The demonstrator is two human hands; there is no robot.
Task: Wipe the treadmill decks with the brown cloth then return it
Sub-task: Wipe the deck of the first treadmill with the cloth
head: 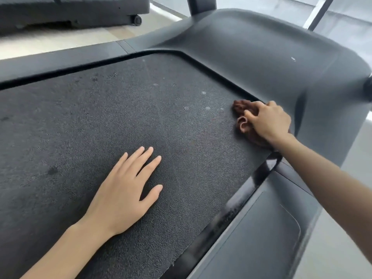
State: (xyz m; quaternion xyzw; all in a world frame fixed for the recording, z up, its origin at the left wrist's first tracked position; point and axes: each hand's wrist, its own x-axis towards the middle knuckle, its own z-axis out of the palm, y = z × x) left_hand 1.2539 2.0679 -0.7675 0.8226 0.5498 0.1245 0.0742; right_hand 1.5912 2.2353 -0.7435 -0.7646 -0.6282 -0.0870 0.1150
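Note:
The treadmill deck [96, 121] is a dark, rough belt filling most of the view, with pale dust spots near its front end. My right hand [269, 122] presses a crumpled brown cloth [244, 122] onto the belt's front right corner, fingers curled over it, right by the motor cover's edge. My left hand [124, 190] lies flat on the belt, fingers straight and spread, holding nothing.
The grey motor cover [261, 57] rises past the belt's front end. A glossy black side rail [237, 206] and grey foot panel [257, 234] run along the right. A second treadmill [70, 11] stands on the light floor at upper left.

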